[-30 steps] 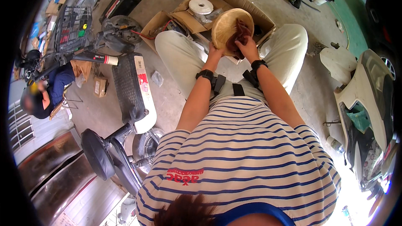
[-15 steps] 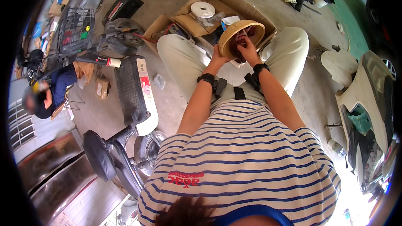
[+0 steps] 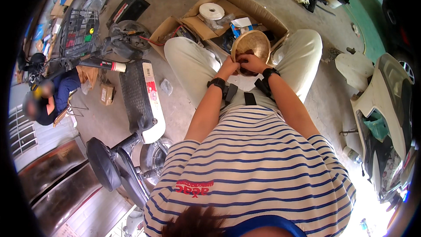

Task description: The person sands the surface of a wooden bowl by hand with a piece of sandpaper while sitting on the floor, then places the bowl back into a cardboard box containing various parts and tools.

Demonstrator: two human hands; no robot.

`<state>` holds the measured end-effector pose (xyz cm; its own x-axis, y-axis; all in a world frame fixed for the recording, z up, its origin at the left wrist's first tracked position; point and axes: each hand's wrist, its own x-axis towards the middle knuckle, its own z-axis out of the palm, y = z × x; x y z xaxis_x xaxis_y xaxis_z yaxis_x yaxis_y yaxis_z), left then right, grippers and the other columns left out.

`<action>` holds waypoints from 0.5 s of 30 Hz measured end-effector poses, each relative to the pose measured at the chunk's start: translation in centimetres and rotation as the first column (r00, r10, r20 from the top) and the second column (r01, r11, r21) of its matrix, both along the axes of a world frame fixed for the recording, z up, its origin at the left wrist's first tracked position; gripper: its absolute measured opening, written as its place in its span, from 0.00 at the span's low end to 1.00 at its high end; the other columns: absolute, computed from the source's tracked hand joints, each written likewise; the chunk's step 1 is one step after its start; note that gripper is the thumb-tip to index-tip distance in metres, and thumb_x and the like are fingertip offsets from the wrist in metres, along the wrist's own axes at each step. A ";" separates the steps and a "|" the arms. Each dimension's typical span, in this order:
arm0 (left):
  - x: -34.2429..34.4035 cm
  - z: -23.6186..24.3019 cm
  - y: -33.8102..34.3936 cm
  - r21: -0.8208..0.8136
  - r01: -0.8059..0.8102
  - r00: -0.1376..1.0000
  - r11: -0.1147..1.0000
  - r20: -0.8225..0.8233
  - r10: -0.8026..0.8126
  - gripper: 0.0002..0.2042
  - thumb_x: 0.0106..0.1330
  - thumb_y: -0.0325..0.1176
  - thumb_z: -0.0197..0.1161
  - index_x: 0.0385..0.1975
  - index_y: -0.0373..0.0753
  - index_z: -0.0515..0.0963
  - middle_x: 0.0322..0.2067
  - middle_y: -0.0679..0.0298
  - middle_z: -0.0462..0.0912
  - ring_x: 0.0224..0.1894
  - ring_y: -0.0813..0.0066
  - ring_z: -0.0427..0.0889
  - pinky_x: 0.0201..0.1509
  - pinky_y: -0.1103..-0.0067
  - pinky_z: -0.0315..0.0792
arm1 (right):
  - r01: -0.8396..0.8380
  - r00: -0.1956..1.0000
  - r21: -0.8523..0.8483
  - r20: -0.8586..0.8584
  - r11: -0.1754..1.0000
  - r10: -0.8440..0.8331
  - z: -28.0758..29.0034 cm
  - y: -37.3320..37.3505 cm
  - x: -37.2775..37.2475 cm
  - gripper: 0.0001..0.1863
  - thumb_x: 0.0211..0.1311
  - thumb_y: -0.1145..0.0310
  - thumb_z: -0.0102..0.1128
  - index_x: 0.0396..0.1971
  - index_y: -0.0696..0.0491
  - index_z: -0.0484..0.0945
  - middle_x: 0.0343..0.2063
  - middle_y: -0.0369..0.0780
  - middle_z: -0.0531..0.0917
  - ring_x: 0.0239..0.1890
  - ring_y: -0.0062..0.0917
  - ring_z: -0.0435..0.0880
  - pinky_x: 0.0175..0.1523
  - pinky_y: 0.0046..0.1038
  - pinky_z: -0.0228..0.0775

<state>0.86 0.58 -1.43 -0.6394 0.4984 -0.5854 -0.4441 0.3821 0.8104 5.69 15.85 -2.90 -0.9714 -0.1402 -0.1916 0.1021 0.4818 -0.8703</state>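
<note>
left hand [image 3: 229, 67] gripping near-left rim of tan bowl [image 3: 258, 43]

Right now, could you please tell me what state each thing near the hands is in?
Tan bowl: tilted, opening toward the person
Left hand: gripping the bowl's rim
Right hand: over the bowl's mouth, grip unclear
Dark red material: mostly hidden
Large cardboard box: open
White roll: lying flat

Noted inverted red lettering [image 3: 195, 188] on cream-and-navy striped cloth shirt [image 3: 263, 162], 6 o'clock; white lettering on black cylindrical tube [image 3: 97, 62], 10 o'clock; red-and-white printed sticker [image 3: 151, 88] along white edge of black textured scooter footboard [image 3: 135, 94], between 9 and 10 o'clock.
</note>
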 end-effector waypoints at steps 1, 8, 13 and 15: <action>0.0 -0.1 -0.1 -0.019 -0.075 0.997 0.997 0.027 0.075 0.23 0.45 0.27 0.54 0.45 0.33 0.63 0.30 0.55 0.76 0.26 0.65 0.80 0.25 0.75 0.76 | -0.002 1.000 -0.001 0.000 1.000 0.002 0.1 -0.1 -0.1 0.15 0.47 0.65 0.54 0.37 0.50 0.78 0.32 0.46 0.80 0.37 0.39 0.78 0.44 0.32 0.68; -0.6 -0.5 -0.4 0.003 -0.192 0.972 0.981 0.140 0.190 0.19 0.51 0.27 0.53 0.45 0.34 0.61 0.31 0.55 0.76 0.27 0.64 0.80 0.32 0.74 0.77 | 0.258 0.944 0.402 0.088 0.879 -0.317 -0.3 0.1 0.0 0.16 0.45 0.62 0.50 0.33 0.51 0.80 0.30 0.49 0.80 0.35 0.42 0.78 0.41 0.35 0.70; -0.4 -1.3 -0.1 0.005 -0.297 0.954 0.955 0.035 0.297 0.19 0.52 0.28 0.53 0.46 0.35 0.62 0.32 0.56 0.75 0.28 0.65 0.80 0.31 0.74 0.76 | 0.522 0.815 0.214 0.158 0.825 -0.557 -2.0 1.6 -0.6 0.17 0.48 0.62 0.48 0.33 0.57 0.79 0.30 0.50 0.80 0.35 0.39 0.79 0.41 0.35 0.69; -0.7 -1.8 -0.3 -0.016 -0.260 0.962 0.965 -0.092 0.258 0.20 0.50 0.29 0.54 0.46 0.34 0.63 0.33 0.53 0.76 0.30 0.62 0.80 0.34 0.73 0.75 | 0.756 0.647 -0.563 0.562 0.335 -0.515 -2.4 1.7 -1.2 0.15 0.52 0.65 0.45 0.34 0.57 0.78 0.31 0.44 0.81 0.34 0.35 0.79 0.41 0.34 0.69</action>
